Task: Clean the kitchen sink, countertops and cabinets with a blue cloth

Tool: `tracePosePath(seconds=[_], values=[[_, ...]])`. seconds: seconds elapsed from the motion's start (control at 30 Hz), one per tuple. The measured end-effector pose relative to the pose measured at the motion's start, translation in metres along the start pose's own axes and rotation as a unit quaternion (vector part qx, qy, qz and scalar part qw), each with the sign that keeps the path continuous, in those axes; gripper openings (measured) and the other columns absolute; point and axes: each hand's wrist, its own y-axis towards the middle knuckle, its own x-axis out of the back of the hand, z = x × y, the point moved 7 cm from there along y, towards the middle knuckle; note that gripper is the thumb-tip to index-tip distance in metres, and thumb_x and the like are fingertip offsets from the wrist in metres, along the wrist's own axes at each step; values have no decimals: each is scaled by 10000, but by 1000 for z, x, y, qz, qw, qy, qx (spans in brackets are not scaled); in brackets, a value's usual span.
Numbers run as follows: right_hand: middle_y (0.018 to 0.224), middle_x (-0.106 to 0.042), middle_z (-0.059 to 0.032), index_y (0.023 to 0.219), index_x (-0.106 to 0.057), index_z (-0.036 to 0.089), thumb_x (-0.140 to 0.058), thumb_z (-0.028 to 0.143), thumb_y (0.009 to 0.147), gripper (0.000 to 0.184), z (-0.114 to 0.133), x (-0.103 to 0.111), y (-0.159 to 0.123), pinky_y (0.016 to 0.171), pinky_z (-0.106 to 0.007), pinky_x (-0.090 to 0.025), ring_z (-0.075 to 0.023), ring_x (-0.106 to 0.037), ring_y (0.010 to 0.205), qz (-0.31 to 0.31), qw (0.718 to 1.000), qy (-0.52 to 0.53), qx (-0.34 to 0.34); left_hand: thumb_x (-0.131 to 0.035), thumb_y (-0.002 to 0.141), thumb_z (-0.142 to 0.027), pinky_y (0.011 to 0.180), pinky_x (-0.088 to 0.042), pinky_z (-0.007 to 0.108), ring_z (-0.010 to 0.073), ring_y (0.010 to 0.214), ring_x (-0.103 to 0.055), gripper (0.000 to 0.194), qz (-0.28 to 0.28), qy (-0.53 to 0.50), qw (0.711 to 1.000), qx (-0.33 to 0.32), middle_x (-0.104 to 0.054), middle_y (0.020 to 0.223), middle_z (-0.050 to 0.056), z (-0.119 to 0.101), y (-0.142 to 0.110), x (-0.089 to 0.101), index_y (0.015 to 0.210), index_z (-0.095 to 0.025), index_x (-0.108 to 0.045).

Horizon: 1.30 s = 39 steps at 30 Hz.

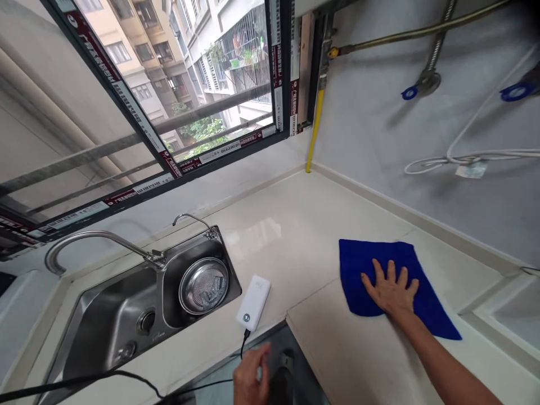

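My right hand (392, 289) lies flat with spread fingers on a blue cloth (358, 281). The cloth is spread on the pale countertop (295, 236), right of the middle, and its near right corner reaches under my forearm. At the bottom centre my left hand (251, 376) hangs in front of the counter's edge, fingers loosely curled; nothing shows in them. Just above that hand, a white power bank (254, 302) rests near the counter edge. Its black cable (243, 340) drops toward my left hand; I cannot tell whether they touch.
A steel double sink (109, 315) is at left, with a tall faucet (101, 235) and a small spout (192, 217). A perforated metal basin (205, 285) stands in its right bowl. A yellow pipe (315, 132) meets the back corner. Coiled white wire (430, 163) hangs on the right wall.
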Motion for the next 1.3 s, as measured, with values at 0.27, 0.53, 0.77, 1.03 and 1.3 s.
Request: tracePosePath(seconds=[0.27,0.53,0.77,1.03,1.3], values=[[1651,-154,-120,1574,-316,207,-390,472,988,648,71,38,-154,1169,-658,-216,-405,-155,1491,-98,963,80,240,-464,995,-224,748,-625,245,143,809,-737,271,-13,-32,999,0,-769,893,22,-8,32,2,1128,-247,-700],[1616,-274,-105,1588,-297,298,-510,466,964,681,78,49,-215,1050,-632,-402,-422,-328,1425,-106,904,54,411,-470,958,-142,658,-587,227,137,735,-710,292,-16,-82,993,-89,-754,843,20,-23,52,-15,1145,-248,-669],[1628,-258,-52,1583,-308,316,-370,438,1034,566,87,34,-124,1158,-686,-257,-391,-217,1478,-104,949,120,272,-457,922,-124,723,-601,283,163,792,-713,324,74,-183,978,-73,-761,888,30,-57,115,-56,1115,-258,-679],[1549,-372,-104,1459,-496,280,-592,473,1008,500,112,43,-39,1146,-680,-296,-392,-358,1391,-145,957,222,114,-407,992,-331,1140,-467,489,267,1333,-550,477,241,-179,951,-69,-602,1426,142,-95,198,-164,1429,-166,-506],[1375,-550,-146,1464,-496,194,-454,495,1032,528,71,63,-38,1084,-533,-447,-331,-540,1230,-185,938,289,53,-543,925,-555,1181,-137,759,460,1530,-100,600,241,-69,964,-89,-166,1675,166,-76,235,-251,1473,-314,-506]])
